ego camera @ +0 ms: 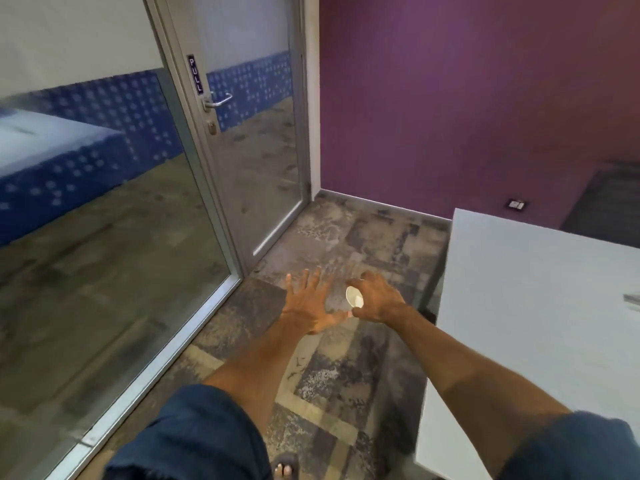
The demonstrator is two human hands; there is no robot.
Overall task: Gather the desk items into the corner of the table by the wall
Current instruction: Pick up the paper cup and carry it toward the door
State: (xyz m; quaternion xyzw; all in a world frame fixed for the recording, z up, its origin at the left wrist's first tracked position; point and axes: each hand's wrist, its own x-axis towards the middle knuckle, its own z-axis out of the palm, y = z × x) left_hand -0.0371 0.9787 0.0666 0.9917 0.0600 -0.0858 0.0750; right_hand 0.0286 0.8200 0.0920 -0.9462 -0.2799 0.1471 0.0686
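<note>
My right hand [375, 299] is stretched out over the floor and holds a small white paper cup [354, 296], whose open mouth faces me. My left hand [310, 304] is beside it, fingers spread wide, palm down, holding nothing; its thumb reaches toward the cup. The white table [519, 306] stands to the right of both hands, and its near-left part is bare. A small grey object [632, 299] lies on the table at the right frame edge, mostly cut off.
A glass door [249, 150] with a metal handle and a PULL sign stands ahead on the left, with a glass partition [104, 237] beside it. A purple wall [450, 116] runs behind the table. The floor is patterned carpet [346, 375]. My sandalled foot [284, 467] shows at the bottom.
</note>
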